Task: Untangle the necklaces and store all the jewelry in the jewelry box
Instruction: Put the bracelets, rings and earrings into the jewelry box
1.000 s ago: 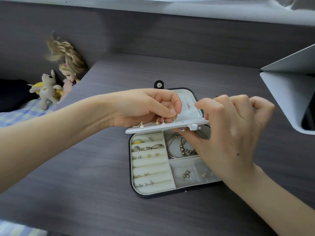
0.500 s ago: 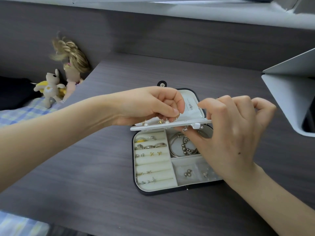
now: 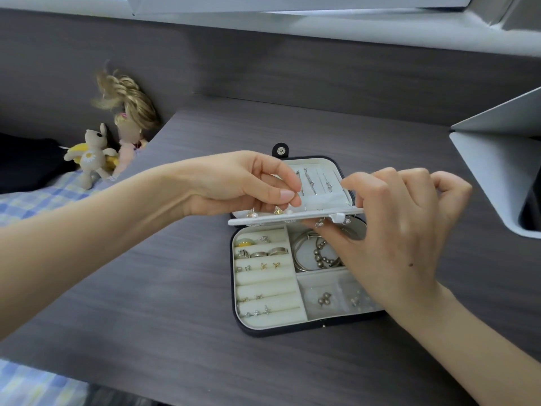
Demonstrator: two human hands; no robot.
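Holding: right hand (image 3: 395,230) grips the white earring panel (image 3: 292,217) at its right end, thumb under, curled fingers (image 3: 366,186) over the top.
Pinching: left hand (image 3: 234,183) has thumb and forefinger pressed together on a tiny earring (image 3: 289,211) on the panel's top face, and the exact contact is too small to see. The other fingers are curled above.
Panel: about level, spanning between both hands' fingers.
Box: open jewelry box (image 3: 263,329) on the tabletop (image 3: 146,303), directly below the fingers. Its lid (image 3: 328,164) lies back beyond them, with necklaces (image 3: 310,178) inside.
Under fingers: rings (image 3: 263,253) in the rolls below the left fingers, bracelets (image 3: 307,253) just beside the right thumb.
Arms: both forearms come in from the lower corners, wrists bent inward.
Far from fingers: doll (image 3: 128,121) and plush (image 3: 90,153) off the tabletop's left edge.
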